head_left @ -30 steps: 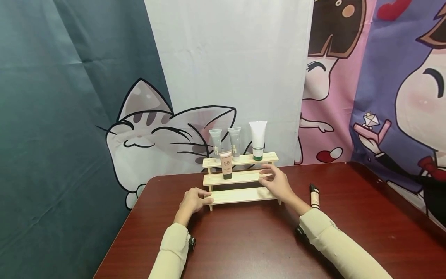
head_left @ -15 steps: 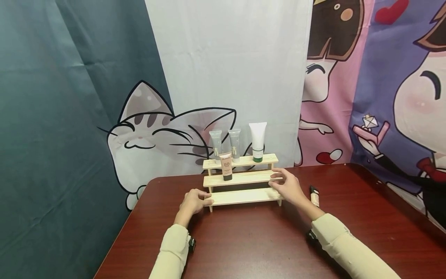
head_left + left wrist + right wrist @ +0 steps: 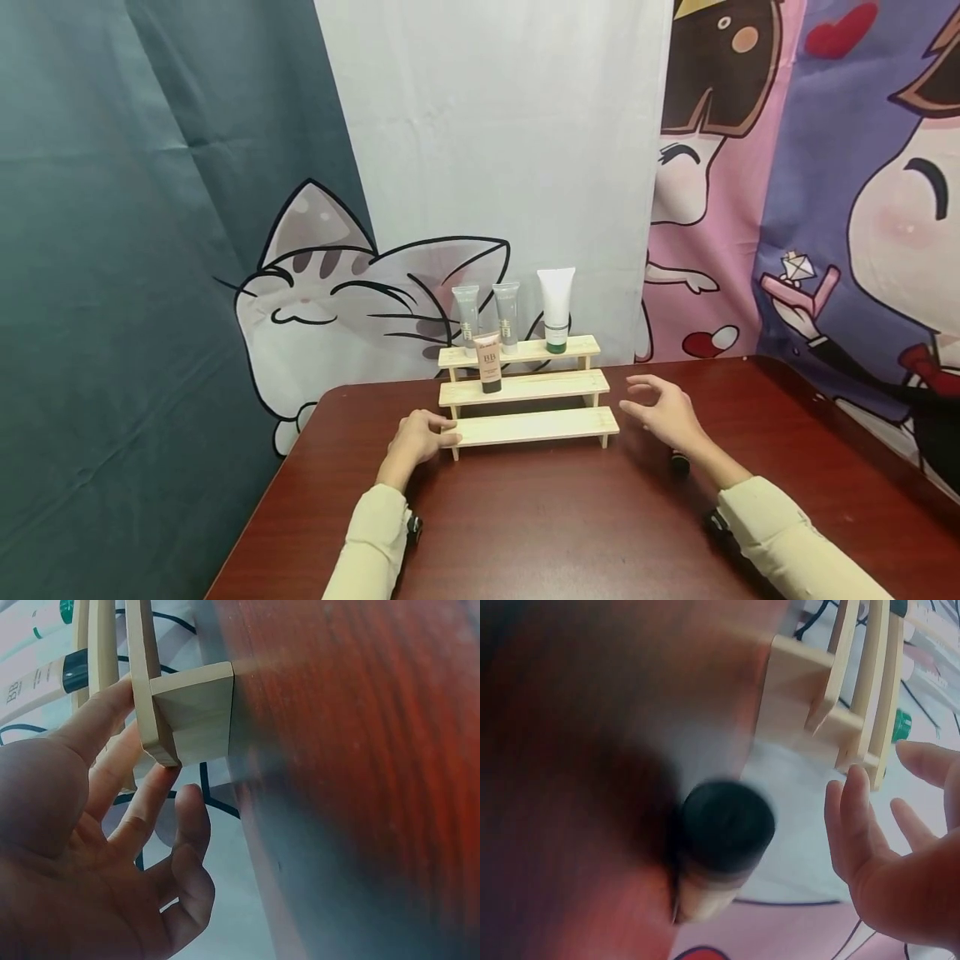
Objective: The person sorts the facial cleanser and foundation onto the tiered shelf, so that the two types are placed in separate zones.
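Note:
A three-step wooden display stand (image 3: 534, 426) stands on the table. My left hand (image 3: 415, 437) holds the left end of its lowest step; in the left wrist view the thumb lies against the step and other fingers are at its end. To the right of the stand, my right hand (image 3: 667, 414) hovers with loosely bent fingers and holds nothing. Under the right forearm lies a black-capped beige tube (image 3: 679, 463), mostly hidden by the arm in the head view. On the middle step a pink BB cream tube (image 3: 489, 365) stands upright on its black cap.
Along the top step stand two grey translucent tubes (image 3: 467, 321) and, farther right, a white tube (image 3: 556, 304) with a green cap. A printed cartoon curtain (image 3: 510, 125) hangs behind the dark red table (image 3: 540, 525).
My right hand has moved right, from in front of the stand's middle step to beyond its right end, and its forearm now covers most of the lying tube. My left hand has stayed put.

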The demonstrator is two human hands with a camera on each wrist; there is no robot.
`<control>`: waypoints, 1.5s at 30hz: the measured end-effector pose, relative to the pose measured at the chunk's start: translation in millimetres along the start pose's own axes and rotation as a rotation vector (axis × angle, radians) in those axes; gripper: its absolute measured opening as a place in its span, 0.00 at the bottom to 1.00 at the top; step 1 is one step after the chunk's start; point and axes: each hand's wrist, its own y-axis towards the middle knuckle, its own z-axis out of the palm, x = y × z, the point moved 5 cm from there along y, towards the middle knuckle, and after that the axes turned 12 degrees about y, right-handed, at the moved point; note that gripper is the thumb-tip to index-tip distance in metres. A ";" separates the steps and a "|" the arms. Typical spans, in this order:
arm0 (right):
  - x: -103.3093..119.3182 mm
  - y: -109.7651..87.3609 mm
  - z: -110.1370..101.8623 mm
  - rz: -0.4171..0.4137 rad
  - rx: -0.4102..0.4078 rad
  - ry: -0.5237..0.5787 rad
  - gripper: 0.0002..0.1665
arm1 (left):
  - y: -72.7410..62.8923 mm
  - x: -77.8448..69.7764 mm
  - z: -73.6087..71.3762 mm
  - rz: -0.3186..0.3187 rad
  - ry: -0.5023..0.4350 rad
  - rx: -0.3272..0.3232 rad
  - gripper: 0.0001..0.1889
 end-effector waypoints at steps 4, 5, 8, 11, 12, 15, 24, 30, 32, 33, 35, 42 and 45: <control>-4.7 -4.5 -12.1 0.014 0.005 -0.010 0.25 | 0.1 1.1 -0.7 0.008 -0.006 -0.007 0.14; -5.0 -4.9 -14.5 0.015 0.007 -0.015 0.25 | 0.1 1.3 -1.5 0.008 -0.008 -0.011 0.14; -3.0 -5.8 -20.9 0.004 0.016 -0.066 0.25 | 0.2 1.9 -3.6 0.007 -0.007 -0.019 0.13; -0.4 -6.8 -26.9 0.011 0.031 -0.123 0.25 | -0.4 2.2 -4.3 0.003 -0.003 -0.016 0.13; 0.3 -7.4 -29.0 0.016 0.034 -0.142 0.25 | -0.6 2.2 -4.2 0.003 -0.002 -0.015 0.13; -2.6 -9.1 -35.5 0.039 0.054 -0.170 0.24 | -0.3 1.9 -3.7 0.003 0.000 -0.012 0.13; -21.8 -12.2 -55.0 0.116 0.127 -0.134 0.24 | 2.0 2.2 -3.9 0.009 -0.009 -0.015 0.14; -29.9 -16.1 -60.0 0.144 0.174 -0.138 0.25 | 2.5 2.3 -5.3 0.008 0.001 -0.019 0.14; -33.0 -17.9 -62.7 0.155 0.184 -0.153 0.25 | 3.4 1.0 -4.7 0.015 0.000 -0.014 0.14; -34.3 -18.8 -63.7 0.164 0.186 -0.158 0.25 | 3.9 0.3 -4.1 0.017 -0.001 -0.011 0.14; -36.9 -20.6 -64.4 0.181 0.200 -0.163 0.26 | 4.2 -0.4 -3.4 0.014 -0.002 -0.008 0.13; -40.1 -22.0 -57.3 0.268 0.247 -0.115 0.28 | 0.7 0.7 0.6 -0.004 -0.002 -0.008 0.13; -41.5 -22.9 -53.8 0.297 0.241 -0.101 0.28 | -1.9 1.8 3.3 -0.013 -0.016 -0.009 0.13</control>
